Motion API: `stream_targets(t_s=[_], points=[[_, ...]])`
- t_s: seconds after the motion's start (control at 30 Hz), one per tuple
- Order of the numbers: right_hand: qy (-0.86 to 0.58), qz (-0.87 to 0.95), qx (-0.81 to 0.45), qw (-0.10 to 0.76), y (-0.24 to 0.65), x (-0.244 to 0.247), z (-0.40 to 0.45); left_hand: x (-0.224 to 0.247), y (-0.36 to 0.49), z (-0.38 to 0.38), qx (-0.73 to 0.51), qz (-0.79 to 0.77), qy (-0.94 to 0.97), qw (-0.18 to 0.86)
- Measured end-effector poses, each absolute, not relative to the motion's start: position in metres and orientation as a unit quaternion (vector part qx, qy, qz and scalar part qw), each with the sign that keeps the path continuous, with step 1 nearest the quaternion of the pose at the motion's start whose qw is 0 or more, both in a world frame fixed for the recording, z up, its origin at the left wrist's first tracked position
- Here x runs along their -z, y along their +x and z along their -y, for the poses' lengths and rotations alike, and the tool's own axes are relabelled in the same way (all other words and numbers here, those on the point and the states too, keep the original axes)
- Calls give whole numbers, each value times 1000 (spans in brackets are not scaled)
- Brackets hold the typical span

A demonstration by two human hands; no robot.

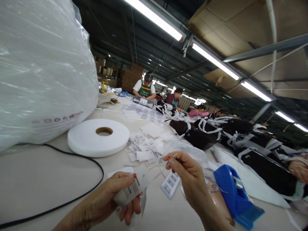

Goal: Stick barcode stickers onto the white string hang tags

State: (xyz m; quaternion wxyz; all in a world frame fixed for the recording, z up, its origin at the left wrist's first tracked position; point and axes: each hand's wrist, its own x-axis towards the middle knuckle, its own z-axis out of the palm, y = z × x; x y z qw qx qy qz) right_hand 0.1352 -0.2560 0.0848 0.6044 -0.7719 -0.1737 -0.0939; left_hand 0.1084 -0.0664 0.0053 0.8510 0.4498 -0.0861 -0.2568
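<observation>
My left hand (124, 192) is closed on a white hang tag (133, 187) with dark print, its thumb pressed on the tag's face. More pale material hangs beneath those fingers, too blurred to name. To the right, my right hand (185, 168) pinches a thin white string (157, 175) that runs across from the tag. Between the hands and a little beyond them lies a pile of white tags with strings (144, 149). A sheet of barcode stickers (170, 184) rests on the table just left of my right wrist.
A big white roll of tape (79, 141) and a bulging plastic bag (48, 73) stand at left, with a black cord (96, 184) in front. A blue tape dispenser (237, 199) sits at right. Black bags with white straps (202, 138) lie beyond; several people work farther back.
</observation>
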Motion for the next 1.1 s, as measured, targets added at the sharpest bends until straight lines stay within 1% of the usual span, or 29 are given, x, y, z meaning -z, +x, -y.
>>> stream_targets(t_s=[0.2, 0.37, 0.43, 0.57, 0.77, 0.93, 1.1], points=[[-753, 168, 69, 632, 134, -89, 255, -8, 113, 57, 192, 83, 527, 824], [-745, 185, 59, 639, 134, -91, 254, -9, 113, 54, 163, 56, 533, 828], [-743, 192, 57, 639, 135, -91, 254, -10, 111, 55, 175, 76, 524, 830], [-744, 187, 56, 639, 134, -93, 254, -9, 109, 63, 243, 112, 471, 841], [-745, 178, 39, 642, 130, -95, 250, -1, 106, 76, 286, 146, 445, 836], [-741, 172, 44, 648, 132, -94, 252, 6, 106, 76, 277, 145, 468, 827], [-733, 168, 63, 657, 133, -93, 260, 5, 111, 69, 260, 108, 500, 819]])
